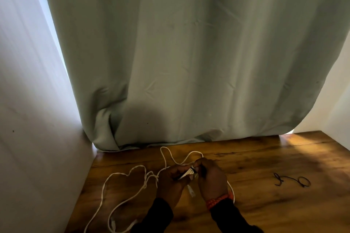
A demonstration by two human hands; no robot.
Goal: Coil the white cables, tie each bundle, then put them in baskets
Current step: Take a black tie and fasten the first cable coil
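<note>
My left hand (170,183) grips a small coiled bundle of white cable (186,174) above the wooden table (265,204). My right hand (212,178) pinches a black tie (192,168) wrapped around that bundle's end. A white connector (191,191) hangs below the bundle between my hands. Loose white cable (121,176) lies in tangled loops on the table to the left, with further loops (170,155) behind my hands. No basket is in view.
Two spare black ties (292,179) lie on the table to the right. A pale green curtain (189,62) hangs down to the table's back edge. A white wall (34,119) borders the table on the left.
</note>
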